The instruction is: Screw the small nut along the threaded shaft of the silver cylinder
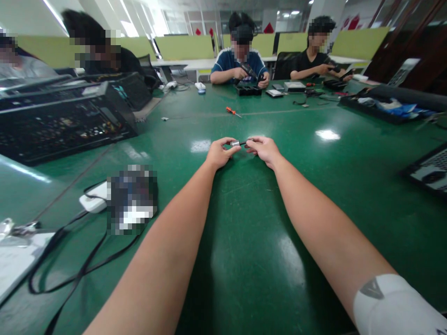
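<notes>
Both of my arms reach forward over the green tabletop [240,209]. Pinched in my left hand [219,152] is a small silver cylinder [235,144], too small to name more exactly. A thin dark stem [243,143] runs from its right end to the fingers of my right hand [263,150], which are closed on it. Whether stem and cylinder are one piece I cannot tell. Beyond my hands lies an orange-handled screwdriver [231,110], its tip pointing right and toward me.
An open black computer case [66,116] stands at left. Nearer are a lanyard [84,270], a white box-shaped item [94,197] and a clipboard [21,260]. Co-workers sit opposite, one holding a power drill [248,70]. A black tray [394,109] lies far right.
</notes>
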Action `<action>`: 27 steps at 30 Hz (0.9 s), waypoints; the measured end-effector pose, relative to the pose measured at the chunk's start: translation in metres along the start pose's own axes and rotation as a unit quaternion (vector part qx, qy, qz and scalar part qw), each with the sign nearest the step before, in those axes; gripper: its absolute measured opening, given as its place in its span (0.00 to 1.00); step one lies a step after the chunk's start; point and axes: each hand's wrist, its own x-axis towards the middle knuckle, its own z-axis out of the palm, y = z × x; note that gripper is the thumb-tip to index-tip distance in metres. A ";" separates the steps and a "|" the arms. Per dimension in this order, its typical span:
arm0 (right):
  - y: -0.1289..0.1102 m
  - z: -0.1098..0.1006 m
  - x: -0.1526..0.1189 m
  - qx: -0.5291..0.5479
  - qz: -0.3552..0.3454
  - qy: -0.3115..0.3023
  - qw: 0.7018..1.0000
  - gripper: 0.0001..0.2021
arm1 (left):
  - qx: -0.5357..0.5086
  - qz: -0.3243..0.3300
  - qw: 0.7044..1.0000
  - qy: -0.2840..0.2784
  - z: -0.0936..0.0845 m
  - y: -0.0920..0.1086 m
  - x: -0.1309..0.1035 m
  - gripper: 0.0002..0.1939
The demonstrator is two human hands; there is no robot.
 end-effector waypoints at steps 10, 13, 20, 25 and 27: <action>-0.009 -0.004 -0.011 -0.005 -0.002 -0.073 0.997 0.21 | -0.013 0.043 0.998 0.047 0.007 0.015 -0.015 0.20; -0.013 -0.012 -0.025 0.036 0.017 -0.064 0.997 0.26 | -0.022 0.036 0.998 0.049 0.005 0.024 -0.025 0.19; -0.034 -0.019 -0.099 0.005 0.002 0.038 0.999 0.35 | -0.055 -0.017 0.998 0.002 -0.003 0.064 -0.106 0.16; -0.075 -0.027 -0.182 -0.167 -0.015 -0.084 0.982 0.33 | -0.085 -0.045 0.991 -0.095 -0.014 0.113 -0.199 0.17; -0.088 -0.030 -0.211 -0.213 -0.078 -0.114 0.967 0.26 | -0.090 -0.003 0.987 -0.133 -0.019 0.130 -0.224 0.17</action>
